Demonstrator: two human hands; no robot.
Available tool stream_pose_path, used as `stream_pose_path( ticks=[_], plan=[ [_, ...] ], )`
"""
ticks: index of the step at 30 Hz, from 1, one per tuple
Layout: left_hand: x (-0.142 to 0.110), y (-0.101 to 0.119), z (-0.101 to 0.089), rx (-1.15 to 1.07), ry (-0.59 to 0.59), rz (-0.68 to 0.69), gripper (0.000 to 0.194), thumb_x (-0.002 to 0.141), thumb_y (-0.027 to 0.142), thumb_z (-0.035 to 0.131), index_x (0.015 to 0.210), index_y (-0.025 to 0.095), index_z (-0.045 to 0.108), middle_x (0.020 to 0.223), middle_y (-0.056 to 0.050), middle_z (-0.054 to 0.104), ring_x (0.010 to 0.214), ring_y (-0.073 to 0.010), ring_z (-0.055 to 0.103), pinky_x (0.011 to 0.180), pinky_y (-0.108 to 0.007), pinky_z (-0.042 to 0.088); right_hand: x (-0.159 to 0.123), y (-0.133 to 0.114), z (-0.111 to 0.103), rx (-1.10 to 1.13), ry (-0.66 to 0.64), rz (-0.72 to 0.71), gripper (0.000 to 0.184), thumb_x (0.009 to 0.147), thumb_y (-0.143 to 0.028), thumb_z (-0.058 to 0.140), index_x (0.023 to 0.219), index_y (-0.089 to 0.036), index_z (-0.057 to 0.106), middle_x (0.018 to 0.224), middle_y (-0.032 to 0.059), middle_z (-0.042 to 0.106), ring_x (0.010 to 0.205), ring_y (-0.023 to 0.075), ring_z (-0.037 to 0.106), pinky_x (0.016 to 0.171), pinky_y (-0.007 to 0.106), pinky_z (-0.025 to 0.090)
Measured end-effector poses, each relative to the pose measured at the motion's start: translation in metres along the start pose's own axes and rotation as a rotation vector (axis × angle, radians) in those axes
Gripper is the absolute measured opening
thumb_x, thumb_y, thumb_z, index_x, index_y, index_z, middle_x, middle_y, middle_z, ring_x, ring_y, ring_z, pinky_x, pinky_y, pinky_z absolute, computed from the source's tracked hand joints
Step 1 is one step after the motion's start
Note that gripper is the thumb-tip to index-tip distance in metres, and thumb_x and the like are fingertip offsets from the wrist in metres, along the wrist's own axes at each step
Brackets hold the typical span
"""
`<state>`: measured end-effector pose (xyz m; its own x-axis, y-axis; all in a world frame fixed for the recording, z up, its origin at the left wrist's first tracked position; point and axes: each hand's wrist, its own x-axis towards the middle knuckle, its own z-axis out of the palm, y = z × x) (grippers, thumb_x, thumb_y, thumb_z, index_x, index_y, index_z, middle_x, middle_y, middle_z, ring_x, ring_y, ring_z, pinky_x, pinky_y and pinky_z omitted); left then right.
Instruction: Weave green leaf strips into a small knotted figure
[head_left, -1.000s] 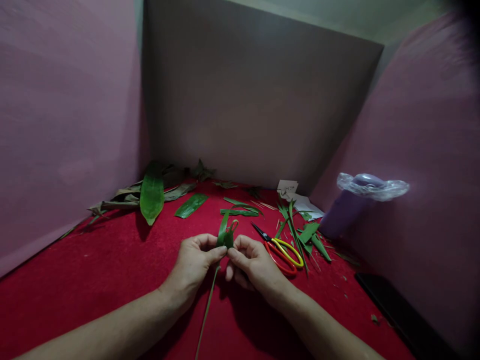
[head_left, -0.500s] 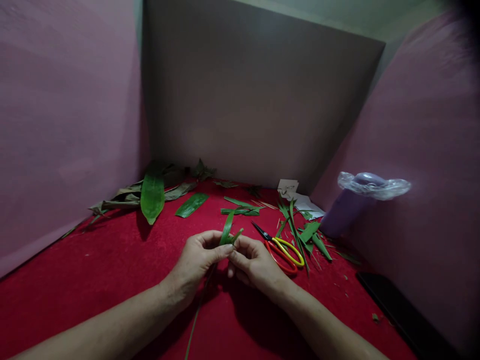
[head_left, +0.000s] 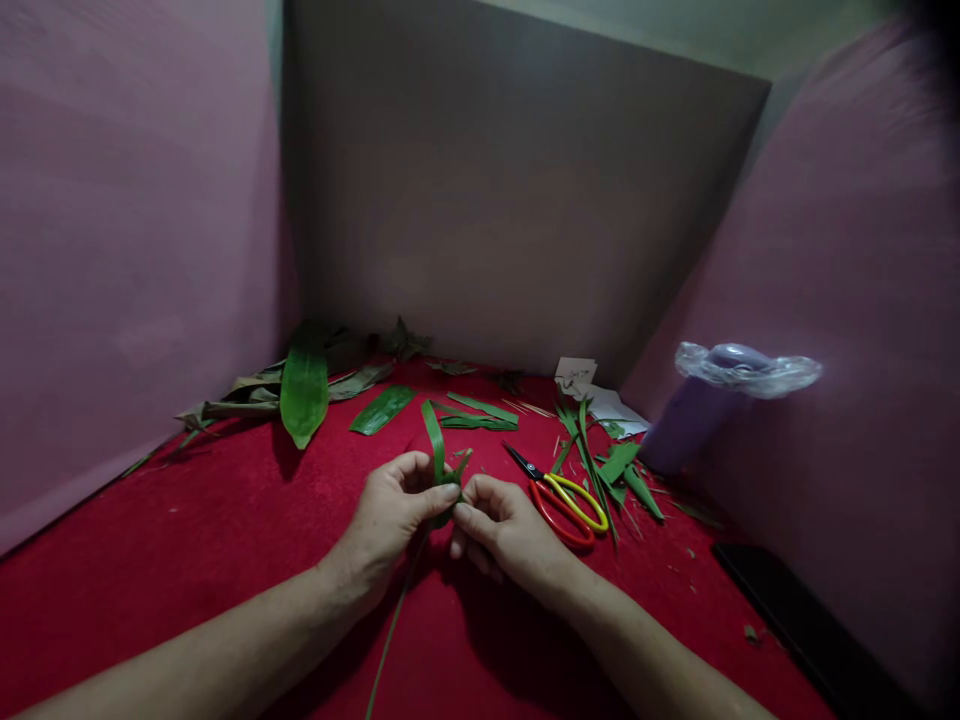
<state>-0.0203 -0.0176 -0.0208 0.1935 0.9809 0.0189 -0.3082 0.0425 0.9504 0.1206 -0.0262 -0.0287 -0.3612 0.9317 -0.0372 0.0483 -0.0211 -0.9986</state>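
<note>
Between my two hands is a small folded piece made of green leaf strips, with one strip standing up and a short end sticking out to the right. My left hand pinches it between thumb and fingers. From the other side, my right hand grips its right edge with thumb and forefinger. A long thin stem runs down from the piece toward me. The fingers hide much of the folded part. Just right of my right hand lie scissors with one red and one yellow handle, touched by neither hand.
Cut leaf strips and a broad leaf piece lie beyond my hands on the red cloth. More scraps lie right, near a purple bin with a plastic liner. A large leaf rests at left; a black flat object lies right.
The leaf piece has tilted and turned between my fingers; its upright strip leaned right, then swung left. Both hands shifted slightly and kept their pinch. The scissors stayed in place.
</note>
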Motion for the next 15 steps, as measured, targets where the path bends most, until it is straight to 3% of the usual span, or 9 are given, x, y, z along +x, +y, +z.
stream_pose_path(
  ticks=[15],
  plan=[
    [-0.0007, 0.0032, -0.001, 0.0, 0.058, -0.008, 0.02, 0.058, 0.016, 0.074, 0.075, 0.012, 0.064, 0.065, -0.002, 0.067, 0.058, -0.0128, 0.06, 0.056, -0.023, 0.046, -0.0009, 0.0002, -0.0023, 0.013, -0.036, 0.003, 0.03, 0.075, -0.044, 0.055, 0.069, -0.019, 0.039, 0.054, -0.0038, 0.059, 0.03, 0.0038, 0.039, 0.026, 0.014, 0.026]
  ],
)
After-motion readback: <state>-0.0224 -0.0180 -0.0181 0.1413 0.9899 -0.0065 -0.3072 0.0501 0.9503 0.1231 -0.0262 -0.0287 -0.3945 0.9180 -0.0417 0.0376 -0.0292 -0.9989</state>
